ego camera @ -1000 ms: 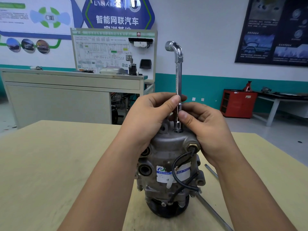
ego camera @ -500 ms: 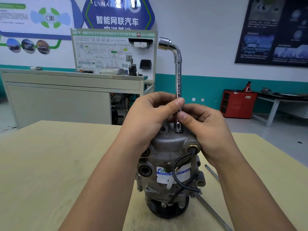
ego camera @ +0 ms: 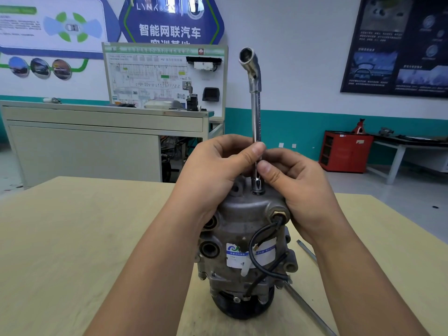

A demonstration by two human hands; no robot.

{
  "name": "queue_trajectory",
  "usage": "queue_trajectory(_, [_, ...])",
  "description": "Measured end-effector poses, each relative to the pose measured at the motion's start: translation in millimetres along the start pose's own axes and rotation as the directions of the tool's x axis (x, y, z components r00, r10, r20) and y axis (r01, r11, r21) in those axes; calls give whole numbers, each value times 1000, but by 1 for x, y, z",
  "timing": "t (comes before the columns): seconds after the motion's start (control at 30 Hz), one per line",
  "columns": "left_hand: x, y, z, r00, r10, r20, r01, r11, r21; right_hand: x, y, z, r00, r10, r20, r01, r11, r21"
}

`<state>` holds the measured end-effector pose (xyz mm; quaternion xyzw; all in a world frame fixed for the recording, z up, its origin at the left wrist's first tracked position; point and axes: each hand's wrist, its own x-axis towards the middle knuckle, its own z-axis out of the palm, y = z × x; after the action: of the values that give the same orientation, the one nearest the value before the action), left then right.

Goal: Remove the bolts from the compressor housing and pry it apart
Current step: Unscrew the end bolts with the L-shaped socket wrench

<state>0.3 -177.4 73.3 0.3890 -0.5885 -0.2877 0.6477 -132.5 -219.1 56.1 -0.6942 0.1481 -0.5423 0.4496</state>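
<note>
The compressor (ego camera: 244, 238) stands upright on its dark pulley end, just below the middle of the view on a pale wooden table (ego camera: 72, 238). An L-shaped wrench (ego camera: 255, 112) rises straight from its domed top towards 12 o'clock, its lower socket seated on the housing; the bolt under it is hidden. The wrench's bent upper end points to about 11 o'clock, with its open socket mouth turned toward the camera. Both hands are together on the shaft just above the lower socket. The left hand (ego camera: 213, 170) comes in from 8 o'clock, fingers curled behind the shaft and thumb pressed on its front. The right hand (ego camera: 298, 190) comes in from 4 o'clock and pinches the shaft just below the left thumb, while its palm lies against the housing's upper right shoulder. A black wire (ego camera: 257, 238) loops down the front of the housing from a brass fitting at 2 o'clock on the dome, crossing a white and blue label (ego camera: 242, 255). A metal rod (ego camera: 310, 311) lies on the table at 5 o'clock from the compressor, touching its base. Beyond the table, a grey bench (ego camera: 97, 141) stands at 10 o'clock and a red cabinet (ego camera: 344, 151) at 2 o'clock.
</note>
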Motion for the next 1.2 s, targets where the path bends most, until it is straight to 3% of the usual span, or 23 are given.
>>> queue_trajectory(0.97, [0,1,-1,1000,-27,-15,27,999,-27,-1,-3,3,999,30,-15,-29,999,16])
queue_trajectory(1.2, [-1,0,-2,999,-39,34,41,998,-45,-1,-3,4,1000,6,-4,-6,1000,-3])
